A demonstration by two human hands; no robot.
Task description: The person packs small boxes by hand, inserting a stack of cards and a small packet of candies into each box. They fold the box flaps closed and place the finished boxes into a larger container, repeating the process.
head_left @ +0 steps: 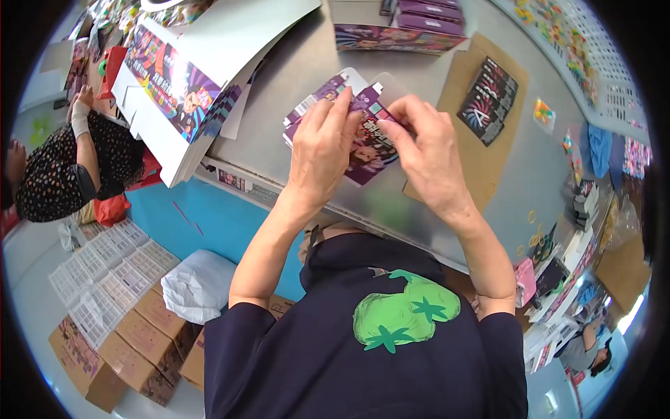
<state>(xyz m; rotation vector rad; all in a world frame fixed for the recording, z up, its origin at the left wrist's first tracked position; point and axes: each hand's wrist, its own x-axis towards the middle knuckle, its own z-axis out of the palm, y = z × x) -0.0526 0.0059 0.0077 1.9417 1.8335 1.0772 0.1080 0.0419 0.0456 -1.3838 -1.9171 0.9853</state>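
A small purple printed carton (375,143) stands between my hands over the metal table, with white-edged flaps raised at its far end. My left hand (321,143) holds its left side, fingers bent over the top. With thumb and forefinger, my right hand (429,150) pinches the right edge near the flaps. Another purple printed piece (324,94) with pale flaps shows behind my left fingers. To the right, dark printed cards (488,101) with a burst pattern lie on a brown cardboard sheet (457,133).
A display box (398,40) of purple packs stands at the far edge. Large printed card sheets (171,84) are stacked at left, overhanging the table. A white basket (607,91) holds colourful packets at right. Brown cartons (143,346) sit on the floor; a person (77,153) works at left.
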